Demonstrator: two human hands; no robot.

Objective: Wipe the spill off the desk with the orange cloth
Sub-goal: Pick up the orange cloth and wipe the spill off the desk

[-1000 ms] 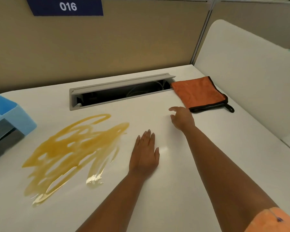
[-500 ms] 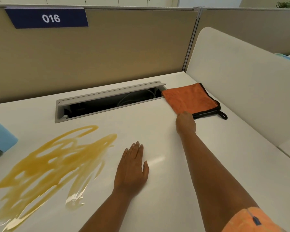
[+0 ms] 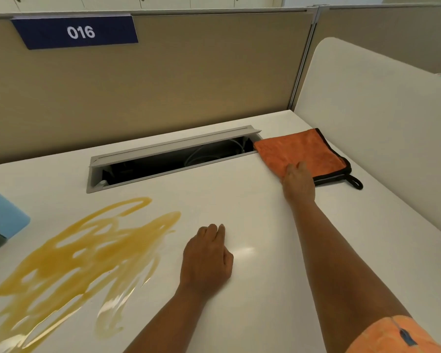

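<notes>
A folded orange cloth [image 3: 304, 150] with black trim and a black loop lies at the far right of the white desk [image 3: 265, 289]. My right hand [image 3: 298, 183] reaches over its near edge, fingers curled on the cloth's front corner. A wide yellow-brown spill [image 3: 82, 253] spreads across the left part of the desk. My left hand [image 3: 206, 258] rests on the desk just right of the spill, fingers curled under and holding nothing.
An open cable tray slot [image 3: 173, 159] runs along the back of the desk, its right end touching the cloth. A light blue box [image 3: 3, 215] sits at the left edge. Beige partitions stand behind, a white divider panel [image 3: 382, 128] on the right.
My right hand has moved forward from the desk surface onto the cloth's near edge. My left hand's fingers have curled from flat to closed.
</notes>
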